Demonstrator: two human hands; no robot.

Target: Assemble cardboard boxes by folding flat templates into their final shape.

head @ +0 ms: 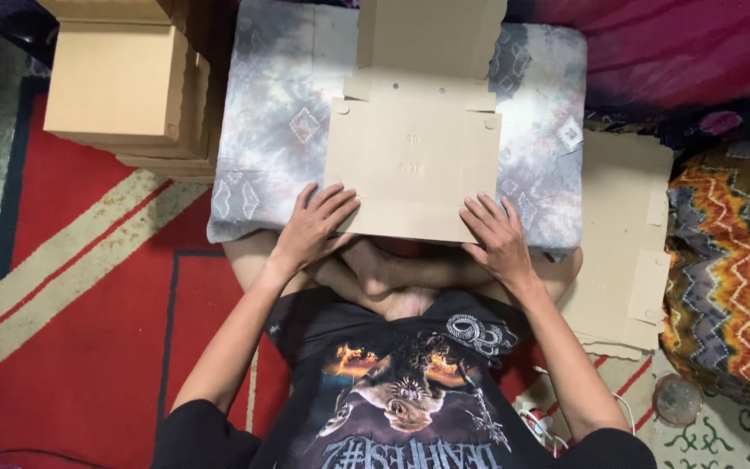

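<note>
From the head camera, a flat die-cut cardboard box blank (412,156) lies unfolded on a grey patterned cushion (279,130) that rests across the person's crossed legs. The left hand (312,226) lies on the blank's near left corner, fingers spread and flat, gripping nothing. The right hand (498,236) does the same at the near right corner, fingers fanned and pressing down on the near flap. The far flaps of the blank reach up beyond the top of the cushion.

To the upper left a stack of finished brown boxes (123,82) stands on the red rug (88,287). To the right, just beside the cushion, lies a pile of flat blanks (622,234), partly on a zigzag-patterned fabric (731,260). A small round dark object (677,399) sits near the right forearm; what it is I cannot tell.

Judging by the hands, the step in hand is creasing the near flap along its score line, at the start of folding this box. The next move would call for both hands to lift that flap evenly, thumbs beneath the edge, while the blank stays square on the cushion.
</note>
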